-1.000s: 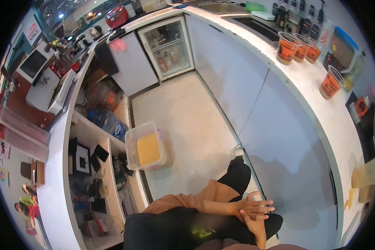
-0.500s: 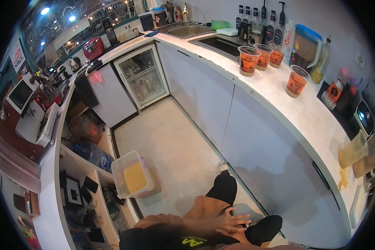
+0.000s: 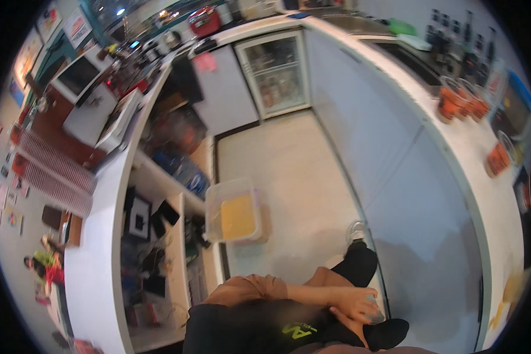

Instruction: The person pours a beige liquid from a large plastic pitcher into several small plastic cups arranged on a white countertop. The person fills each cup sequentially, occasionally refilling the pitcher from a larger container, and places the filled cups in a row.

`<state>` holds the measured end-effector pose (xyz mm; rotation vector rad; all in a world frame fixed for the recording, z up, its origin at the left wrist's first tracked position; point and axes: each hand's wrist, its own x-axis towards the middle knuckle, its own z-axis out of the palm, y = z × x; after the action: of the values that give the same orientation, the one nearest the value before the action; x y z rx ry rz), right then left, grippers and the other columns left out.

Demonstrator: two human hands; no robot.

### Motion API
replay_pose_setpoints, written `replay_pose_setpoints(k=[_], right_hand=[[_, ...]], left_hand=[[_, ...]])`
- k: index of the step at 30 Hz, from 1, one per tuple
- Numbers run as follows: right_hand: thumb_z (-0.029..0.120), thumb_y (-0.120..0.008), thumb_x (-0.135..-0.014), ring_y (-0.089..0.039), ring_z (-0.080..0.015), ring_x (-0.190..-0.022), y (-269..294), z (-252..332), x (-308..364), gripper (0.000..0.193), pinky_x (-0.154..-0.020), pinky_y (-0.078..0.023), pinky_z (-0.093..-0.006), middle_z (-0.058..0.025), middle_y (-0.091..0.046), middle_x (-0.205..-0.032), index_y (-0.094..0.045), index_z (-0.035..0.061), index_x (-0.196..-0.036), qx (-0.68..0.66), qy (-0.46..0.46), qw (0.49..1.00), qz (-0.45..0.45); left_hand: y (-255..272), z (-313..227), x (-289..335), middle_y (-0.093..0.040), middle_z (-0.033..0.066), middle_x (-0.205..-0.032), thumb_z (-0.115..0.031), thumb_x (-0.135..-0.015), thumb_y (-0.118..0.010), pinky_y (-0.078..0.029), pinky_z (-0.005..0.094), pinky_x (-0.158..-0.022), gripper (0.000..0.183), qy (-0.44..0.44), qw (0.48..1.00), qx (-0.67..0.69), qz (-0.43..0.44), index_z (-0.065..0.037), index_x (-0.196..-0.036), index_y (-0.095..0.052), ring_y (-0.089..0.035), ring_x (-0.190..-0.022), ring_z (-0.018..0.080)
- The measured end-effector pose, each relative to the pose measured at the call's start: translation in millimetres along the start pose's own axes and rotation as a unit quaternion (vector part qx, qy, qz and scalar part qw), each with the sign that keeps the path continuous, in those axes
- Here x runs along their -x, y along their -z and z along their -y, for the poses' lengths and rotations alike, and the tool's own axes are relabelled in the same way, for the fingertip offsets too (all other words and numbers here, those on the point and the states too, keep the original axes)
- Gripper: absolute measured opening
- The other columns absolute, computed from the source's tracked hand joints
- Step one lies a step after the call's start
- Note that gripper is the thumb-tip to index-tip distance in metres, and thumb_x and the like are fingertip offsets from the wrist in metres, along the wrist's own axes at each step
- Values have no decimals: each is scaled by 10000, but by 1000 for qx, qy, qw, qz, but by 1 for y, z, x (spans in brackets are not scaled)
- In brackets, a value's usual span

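Both hands (image 3: pixel 353 307) clasped low, grip contents indiscernible; tub (image 3: pixel 235 212) on floor (image 3: pixel 289 171) nearby, trip risk if overlooked.

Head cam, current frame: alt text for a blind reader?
Seen from above, a person's left hand and right hand meet at waist height, apparently around a small object, hard to make out. A clear plastic bin with yellow contents sits on the floor between white counters.

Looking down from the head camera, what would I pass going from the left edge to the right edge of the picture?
White curved counter → open shelves below it → clear plastic bin with yellow contents on the floor → the person's clasped hands → white cabinet fronts → orange cups on the right countertop.
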<state>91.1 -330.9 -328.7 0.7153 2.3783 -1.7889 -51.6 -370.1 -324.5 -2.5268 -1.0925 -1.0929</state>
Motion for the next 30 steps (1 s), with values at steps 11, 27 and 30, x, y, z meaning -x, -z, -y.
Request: replay_pose_setpoints(k=[11,27,30], right_hand=[[236,-601,-935,-313,-284,-1397,-36,141,-69,787,-1151,-249,-413,-188,-230,-1543,-112,37,-1519,-578,107,796,146],[238,-646,-930,-566,-267,-1070,-13,162,-92,553,-962,-459,-402,-150,-536,-1213,-379,8,-1356,-629,23,777,20],[255,-585,-966,-448,-286,-1269,-6,145,-83,632,-1076,-372,-423,-167,-388,-1432,-275,9,-1459,-483,195,853,-25]], left_hand=[[143,13,20,-480,79,-1329,-439,-818,-602,-328,465,-1039,469,307,865,212,-335,-180,-1202,-529,-433,-1272,258],[137,51,-49,-278,170,-1536,-823,-846,-178,-289,557,-1090,930,175,539,708,-422,-172,-1507,-237,-219,-1437,349],[146,43,-66,-260,153,-1542,-827,-842,-167,-306,588,-1067,916,114,410,782,-455,-200,-1505,-240,-227,-1433,344]])
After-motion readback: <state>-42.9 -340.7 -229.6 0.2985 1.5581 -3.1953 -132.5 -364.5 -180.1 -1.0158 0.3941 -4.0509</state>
